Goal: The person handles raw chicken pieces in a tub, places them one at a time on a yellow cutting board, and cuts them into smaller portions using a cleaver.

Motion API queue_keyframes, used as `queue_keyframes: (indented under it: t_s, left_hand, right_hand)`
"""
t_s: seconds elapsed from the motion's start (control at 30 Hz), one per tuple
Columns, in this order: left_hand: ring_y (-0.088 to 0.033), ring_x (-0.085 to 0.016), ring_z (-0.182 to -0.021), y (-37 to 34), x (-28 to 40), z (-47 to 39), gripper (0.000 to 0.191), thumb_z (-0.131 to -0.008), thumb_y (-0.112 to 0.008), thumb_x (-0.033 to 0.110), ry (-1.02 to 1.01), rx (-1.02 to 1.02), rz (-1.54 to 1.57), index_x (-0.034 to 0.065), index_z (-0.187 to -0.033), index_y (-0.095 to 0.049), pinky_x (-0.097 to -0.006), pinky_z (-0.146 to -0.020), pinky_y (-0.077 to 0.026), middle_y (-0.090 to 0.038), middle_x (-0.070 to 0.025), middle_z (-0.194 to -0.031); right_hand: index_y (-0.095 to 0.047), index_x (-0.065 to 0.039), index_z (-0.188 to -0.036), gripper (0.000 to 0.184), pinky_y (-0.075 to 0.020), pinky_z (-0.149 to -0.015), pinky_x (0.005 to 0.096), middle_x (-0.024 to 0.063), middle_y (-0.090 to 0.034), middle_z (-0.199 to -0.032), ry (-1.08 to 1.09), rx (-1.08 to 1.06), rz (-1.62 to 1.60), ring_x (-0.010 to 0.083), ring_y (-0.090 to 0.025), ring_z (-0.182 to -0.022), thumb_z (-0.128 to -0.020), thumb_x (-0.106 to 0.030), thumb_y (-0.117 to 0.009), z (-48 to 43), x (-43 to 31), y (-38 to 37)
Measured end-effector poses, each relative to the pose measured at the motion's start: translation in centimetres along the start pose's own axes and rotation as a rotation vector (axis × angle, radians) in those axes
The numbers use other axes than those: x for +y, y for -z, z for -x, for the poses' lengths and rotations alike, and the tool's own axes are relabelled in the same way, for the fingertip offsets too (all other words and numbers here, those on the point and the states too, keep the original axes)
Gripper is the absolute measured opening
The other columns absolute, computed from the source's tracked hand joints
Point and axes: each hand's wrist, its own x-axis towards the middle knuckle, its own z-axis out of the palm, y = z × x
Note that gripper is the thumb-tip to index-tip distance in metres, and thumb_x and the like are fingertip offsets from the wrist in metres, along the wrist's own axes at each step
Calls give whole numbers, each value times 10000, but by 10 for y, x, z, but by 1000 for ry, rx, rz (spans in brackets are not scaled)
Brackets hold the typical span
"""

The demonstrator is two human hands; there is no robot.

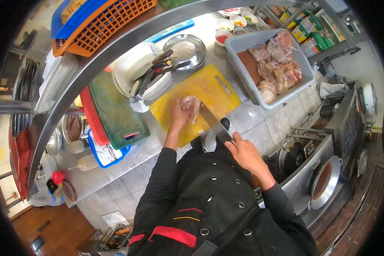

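Observation:
On a yellow cutting board (185, 84) lies a piece of raw meat (192, 104), with skin that looks like chicken. My left hand (179, 116) grips its left side. In my right hand (244, 150) is the handle of a large knife, whose broad blade (215, 123) reaches up and left to the meat's right edge. Whether the blade touches the meat cannot be told. Small wet scraps dot the board near the meat. To the right, a grey plastic tub (243, 76) holds several pieces of raw meat (278, 64) beside reddish liquid.
A white basin (121, 70) with several knives across it stands behind the board, near round metal trays (185, 51). Green (115, 108) and red (94, 118) cutting boards lie left. A metal shelf rail (83, 68) arches overhead. At right stands a wok (334, 179) of brown liquid.

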Motion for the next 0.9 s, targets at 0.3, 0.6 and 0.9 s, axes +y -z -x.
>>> queue_keyframes:
  t_s: [0.3,0.6,0.9]
  left_hand:
    - [-712,-430,-985,-32,18,-17,431,-856,-841,170,-139,-357,72,-1,-1211,-665,-480,-871,-557,-727,-238,-1045]
    - [-750,-400,-990,-45,32,24,358,-921,-790,225,71,-106,138,-46,-1139,-705,-448,-866,-570,-754,-262,-1042]
    - [-730,-431,-1001,-70,32,34,177,-967,-712,96,90,399,-11,-43,-1076,-716,-465,-878,-557,-745,-265,-1044]
  right_hand:
    - [-502,-37,-1164,322,-506,-730,637,295,-702,-813,46,173,-68,546,-680,-833,-1068,-320,-620,10,22,16]
    - [-502,-42,-1170,271,-537,-685,611,266,-727,-819,207,147,0,522,-694,-783,-1061,-257,-625,-39,108,-8]
    - [-556,-69,-1221,280,-547,-667,564,252,-731,-907,264,-9,111,485,-708,-815,-1057,-271,-659,-54,144,-26]
